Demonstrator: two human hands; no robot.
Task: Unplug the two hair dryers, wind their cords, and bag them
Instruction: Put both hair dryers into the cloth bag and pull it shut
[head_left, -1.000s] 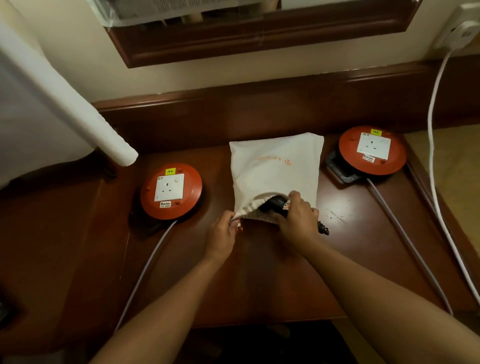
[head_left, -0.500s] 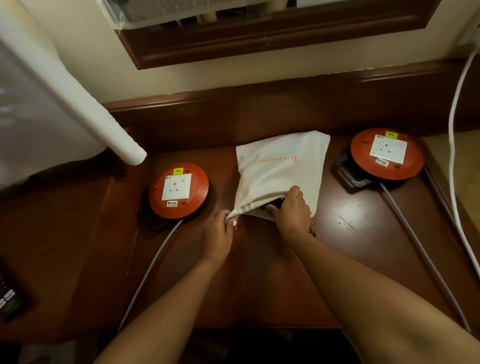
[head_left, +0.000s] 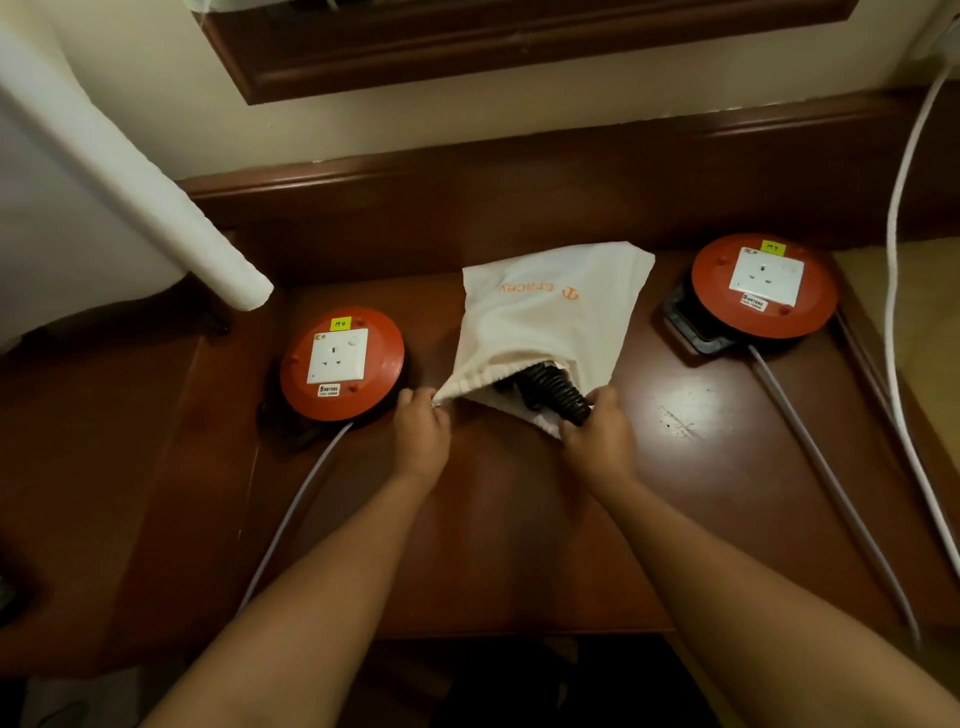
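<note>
A cream cloth bag (head_left: 545, 317) with orange lettering lies flat near the middle of a dark wooden table (head_left: 519, 519), its mouth facing the person. A black coiled cord (head_left: 553, 392) sticks out of the open mouth, most of it inside the bag and its near end over the lower edge. The hair dryer itself is hidden inside the bag.

The left hand (head_left: 422, 434) pinches the left corner of the bag's gathered mouth, fingers curled tight on the cloth. The right hand (head_left: 600, 434) is at the right side of the mouth, its fingers curled around the near end of the coiled cord and touching the bag's edge. Both forearms reach in from the bottom of the view.

To the left of the bag, near the left hand, sits a round orange cord reel (head_left: 342, 364) with a white socket on top and a grey cable (head_left: 291, 519) running toward the person. A second orange reel (head_left: 763, 286) sits well to the right, with its own grey cable (head_left: 831, 488). A white cable (head_left: 896, 312) hangs along the far right. A white padded roll (head_left: 156, 192) slants in from the upper left.
</note>
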